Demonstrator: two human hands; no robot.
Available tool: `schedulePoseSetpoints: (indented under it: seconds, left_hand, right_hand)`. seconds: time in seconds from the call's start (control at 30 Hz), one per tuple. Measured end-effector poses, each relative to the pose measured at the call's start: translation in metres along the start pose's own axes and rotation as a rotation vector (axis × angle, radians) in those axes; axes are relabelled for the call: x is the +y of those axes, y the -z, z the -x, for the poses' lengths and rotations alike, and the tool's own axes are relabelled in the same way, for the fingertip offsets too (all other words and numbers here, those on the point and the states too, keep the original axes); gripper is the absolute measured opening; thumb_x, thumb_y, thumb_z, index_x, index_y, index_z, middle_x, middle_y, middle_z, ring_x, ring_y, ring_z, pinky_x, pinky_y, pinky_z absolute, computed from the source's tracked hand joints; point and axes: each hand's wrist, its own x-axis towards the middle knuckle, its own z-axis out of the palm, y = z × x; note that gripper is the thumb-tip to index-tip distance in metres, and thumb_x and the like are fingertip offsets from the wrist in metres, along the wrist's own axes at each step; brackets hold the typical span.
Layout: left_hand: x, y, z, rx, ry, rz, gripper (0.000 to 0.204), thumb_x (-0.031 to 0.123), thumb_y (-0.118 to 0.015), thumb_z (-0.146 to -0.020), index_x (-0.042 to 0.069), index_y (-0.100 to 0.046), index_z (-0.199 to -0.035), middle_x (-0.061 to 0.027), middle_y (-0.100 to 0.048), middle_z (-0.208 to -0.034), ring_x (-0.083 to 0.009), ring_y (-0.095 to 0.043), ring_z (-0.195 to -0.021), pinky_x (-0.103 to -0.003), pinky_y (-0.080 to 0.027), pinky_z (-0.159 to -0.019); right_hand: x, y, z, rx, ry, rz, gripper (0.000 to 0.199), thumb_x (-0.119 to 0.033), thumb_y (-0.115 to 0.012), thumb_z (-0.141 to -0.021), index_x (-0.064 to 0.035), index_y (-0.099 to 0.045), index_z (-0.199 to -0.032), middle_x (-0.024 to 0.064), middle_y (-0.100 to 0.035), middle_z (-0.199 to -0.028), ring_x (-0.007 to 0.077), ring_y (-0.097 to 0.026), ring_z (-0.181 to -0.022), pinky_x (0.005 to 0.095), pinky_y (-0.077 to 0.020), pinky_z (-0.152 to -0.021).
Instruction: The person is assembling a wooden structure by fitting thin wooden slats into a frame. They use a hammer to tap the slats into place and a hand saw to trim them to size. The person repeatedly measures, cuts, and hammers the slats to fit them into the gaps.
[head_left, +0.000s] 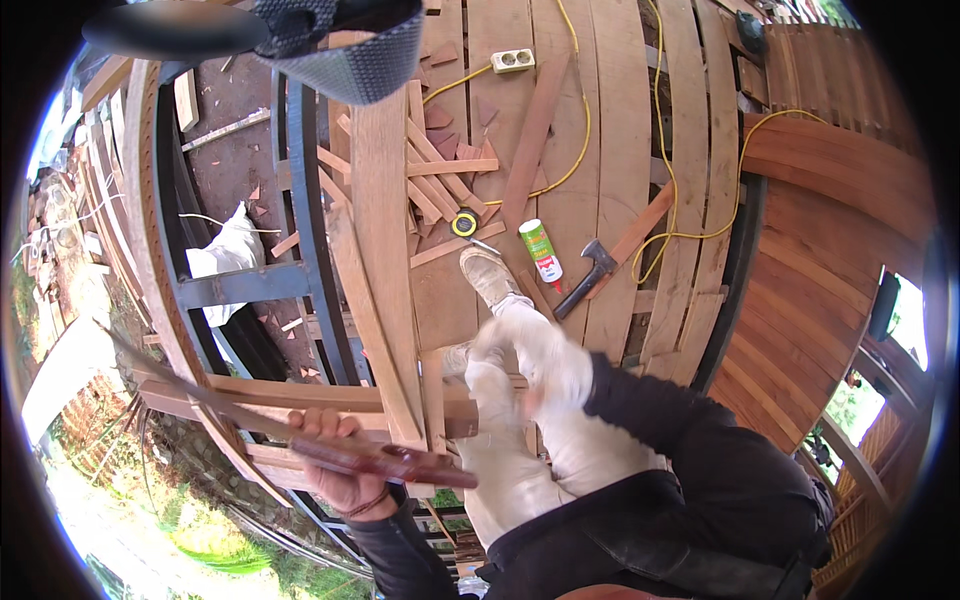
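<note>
Gripping a long, thin dark-red wooden strip (385,462) near its right end, my left hand (335,465) has its fingers curled over the top of it; the strip runs from the lower centre up and out to the left, lying across the pale horizontal timber rail (300,396) at the platform's edge. My right hand (540,365), in a white glove, is blurred, so I cannot tell whether it is clenched or grasping anything; it sits just right of the upright pale wooden plank (385,250) where that meets the rail. My light-coloured shoe (488,275) stands on the curved plank deck (620,130). Near it lie a yellow tape measure (464,223), a white and green tube (541,252) and a dark-headed hatchet (588,275). A yellow cable (580,120) winds across the deck to a white socket block (512,61), with reddish offcuts (445,165) scattered beside it.
</note>
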Motion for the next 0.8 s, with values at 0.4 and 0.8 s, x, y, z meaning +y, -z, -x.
schedulePoseSetpoints:
  seconds: [0.4, 0.8]
  left_hand:
    - [0.073, 0.104, 0.039, 0.148, -0.065, 0.051, 0.018, 0.024, -0.037, -0.112, 0.013, -0.051, -0.11, 0.0034, -0.047, -0.088, -0.0096, -0.048, -0.08, -0.031, -0.041, -0.083]
    - [0.063, 0.107, 0.08, 0.147, -0.091, -0.02, 0.021, 0.017, -0.044, -0.112, 0.004, -0.05, -0.128, -0.005, -0.051, -0.094, -0.0163, -0.051, -0.084, -0.033, -0.048, -0.081]
  right_hand:
    - [0.343, 0.253, -0.196, 0.856, -1.103, 0.995, 0.094, -0.046, -0.083, -0.076, 0.0058, -0.041, -0.143, 0.0356, -0.059, -0.137, 0.0429, -0.067, -0.122, 0.0466, -0.0575, -0.101]
    - [0.173, 0.244, -0.077, 0.628, -0.391, -0.874, 0.056, -0.028, -0.051, -0.086, 0.0041, -0.055, -0.131, 0.0184, -0.065, -0.117, 0.0368, -0.066, -0.102, 0.0523, -0.0546, -0.096]
